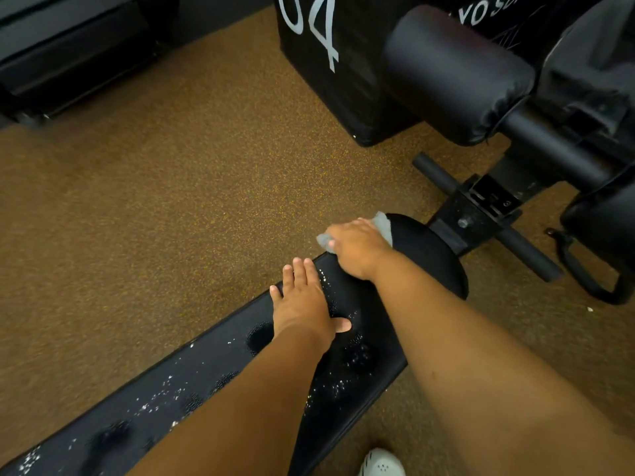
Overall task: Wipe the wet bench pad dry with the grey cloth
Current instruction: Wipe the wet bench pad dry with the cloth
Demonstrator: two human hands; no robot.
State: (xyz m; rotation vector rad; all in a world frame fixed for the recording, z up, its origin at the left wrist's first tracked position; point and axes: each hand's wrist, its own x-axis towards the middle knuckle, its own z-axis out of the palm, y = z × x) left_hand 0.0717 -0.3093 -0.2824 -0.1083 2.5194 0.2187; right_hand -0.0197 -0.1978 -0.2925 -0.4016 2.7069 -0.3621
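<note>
The bench pad (220,365) is a long black upholstered surface running from the lower left of the view up toward the centre right, where it meets a separate rounded seat section (429,255). Water beads and darker wet patches show along most of its visible length, thickest beneath and behind the two forearms. The grey cloth (383,224) lies at the far end, at the junction of pad and seat section, bunched under the right hand (357,247), which is closed down over it with fingers curled; cloth edges show on both sides of the hand. The left hand (302,300) rests flat and open on the pad just nearer the person, fingers extended, holding nothing.

Assessment: wiping appears to be at its start, at the far end. To do it well, the cloth should be spread flatter (a bunched wad leaves streaks), pressed firmly and drawn toward the person in overlapping passes, with the left hand moved clear of the wet path. Speckled brown flooring (154,201) surrounds the bench.
</note>
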